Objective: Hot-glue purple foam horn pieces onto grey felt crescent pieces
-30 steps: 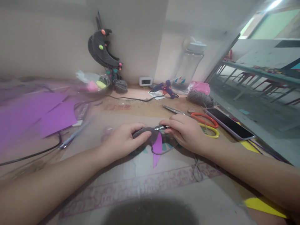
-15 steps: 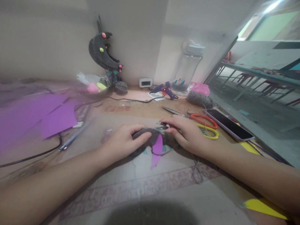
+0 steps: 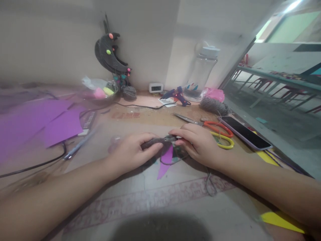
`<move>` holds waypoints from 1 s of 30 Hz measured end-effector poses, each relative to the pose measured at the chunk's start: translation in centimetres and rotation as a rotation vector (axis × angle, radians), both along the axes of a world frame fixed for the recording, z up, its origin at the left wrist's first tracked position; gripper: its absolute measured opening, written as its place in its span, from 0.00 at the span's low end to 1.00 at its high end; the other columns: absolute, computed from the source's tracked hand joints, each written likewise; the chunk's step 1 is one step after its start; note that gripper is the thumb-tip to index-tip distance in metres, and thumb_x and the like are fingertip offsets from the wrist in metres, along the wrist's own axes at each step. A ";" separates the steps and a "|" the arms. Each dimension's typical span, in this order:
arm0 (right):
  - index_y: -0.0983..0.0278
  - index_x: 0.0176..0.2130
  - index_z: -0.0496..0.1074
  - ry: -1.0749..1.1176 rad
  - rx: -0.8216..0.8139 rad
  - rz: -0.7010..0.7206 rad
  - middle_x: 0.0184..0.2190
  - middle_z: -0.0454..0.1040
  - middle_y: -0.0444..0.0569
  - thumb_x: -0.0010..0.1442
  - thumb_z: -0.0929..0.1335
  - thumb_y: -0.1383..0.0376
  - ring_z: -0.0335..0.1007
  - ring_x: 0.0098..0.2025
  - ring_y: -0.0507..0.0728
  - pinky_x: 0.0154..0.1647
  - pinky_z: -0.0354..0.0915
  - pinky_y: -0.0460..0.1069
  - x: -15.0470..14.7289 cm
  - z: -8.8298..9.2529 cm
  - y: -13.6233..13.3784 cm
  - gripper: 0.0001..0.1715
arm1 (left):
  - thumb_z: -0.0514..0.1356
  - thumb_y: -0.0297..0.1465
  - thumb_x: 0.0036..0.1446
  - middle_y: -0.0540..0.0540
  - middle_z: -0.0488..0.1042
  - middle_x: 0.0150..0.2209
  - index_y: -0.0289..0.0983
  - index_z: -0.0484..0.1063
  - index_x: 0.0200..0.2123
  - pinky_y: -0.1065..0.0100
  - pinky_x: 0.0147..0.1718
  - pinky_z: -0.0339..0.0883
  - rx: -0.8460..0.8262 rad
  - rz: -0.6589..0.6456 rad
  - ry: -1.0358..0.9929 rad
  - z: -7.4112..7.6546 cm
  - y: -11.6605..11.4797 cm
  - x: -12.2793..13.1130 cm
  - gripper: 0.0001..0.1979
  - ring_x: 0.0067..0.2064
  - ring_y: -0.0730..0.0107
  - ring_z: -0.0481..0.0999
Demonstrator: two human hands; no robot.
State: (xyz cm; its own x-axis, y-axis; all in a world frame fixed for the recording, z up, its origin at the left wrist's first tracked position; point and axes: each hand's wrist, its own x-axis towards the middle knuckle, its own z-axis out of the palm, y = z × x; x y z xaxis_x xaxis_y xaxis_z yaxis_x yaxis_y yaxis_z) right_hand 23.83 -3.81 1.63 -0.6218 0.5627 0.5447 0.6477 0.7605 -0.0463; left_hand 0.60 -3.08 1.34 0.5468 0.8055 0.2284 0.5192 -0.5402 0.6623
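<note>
My left hand [image 3: 136, 149] is closed around a piece wrapped in dark grey yarn [image 3: 153, 143], thumb in front and fingers behind. A purple pointed paper end [image 3: 165, 162] sticks out below the wrapped part. My right hand [image 3: 198, 142] pinches with thumb and forefinger at the right end of the wrapping, where grey yarn gathers; the exact grip is partly hidden. A loose loop of grey yarn [image 3: 173, 164] crosses the purple paper toward my right hand, and a yarn tail [image 3: 210, 187] hangs below that wrist.
Orange-handled scissors [image 3: 218, 129] and a yellow handle [image 3: 227, 144] lie behind my right hand, beside a phone [image 3: 245, 133]. Farther back are a glue gun [image 3: 177, 96], clock [image 3: 155, 88], bottle [image 3: 202, 73] and grey yarn skein [image 3: 214, 106]. Purple sheets [image 3: 62, 122] and a pen [image 3: 77, 147] lie left.
The wrapped piece has tipped flatter and its purple end has swung slightly left. My right fingertips have moved left to meet its end.
</note>
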 end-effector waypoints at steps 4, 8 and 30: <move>0.66 0.45 0.73 -0.016 0.007 -0.005 0.30 0.74 0.51 0.68 0.60 0.57 0.66 0.32 0.55 0.32 0.58 0.48 -0.1 0.0 0.0 0.19 | 0.54 0.40 0.61 0.50 0.80 0.31 0.41 0.77 0.35 0.70 0.31 0.62 -0.013 -0.019 0.011 0.0 0.0 0.0 0.14 0.31 0.69 0.75; 0.66 0.45 0.73 -0.024 0.012 -0.005 0.30 0.74 0.50 0.68 0.60 0.57 0.66 0.31 0.55 0.32 0.58 0.48 -0.1 0.0 0.0 0.19 | 0.54 0.40 0.61 0.51 0.79 0.30 0.40 0.76 0.34 0.71 0.30 0.61 -0.022 -0.032 0.008 0.1 0.0 0.0 0.14 0.31 0.69 0.74; 0.66 0.45 0.73 0.116 -0.137 0.019 0.31 0.74 0.49 0.67 0.61 0.60 0.68 0.34 0.54 0.36 0.61 0.48 0.4 -0.4 0.3 0.16 | 0.54 0.41 0.61 0.50 0.80 0.33 0.40 0.77 0.36 0.70 0.33 0.66 -0.078 -0.041 -0.014 0.1 0.1 -0.1 0.15 0.33 0.68 0.75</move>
State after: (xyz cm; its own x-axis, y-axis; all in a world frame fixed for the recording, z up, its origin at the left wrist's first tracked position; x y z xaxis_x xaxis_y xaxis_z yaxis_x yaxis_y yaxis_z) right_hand 24.21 -3.51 1.28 -0.5709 0.6252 0.5322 0.6172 0.7542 -0.2239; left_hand 0.49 -2.94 1.45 0.5768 0.7983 0.1733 0.4881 -0.5069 0.7105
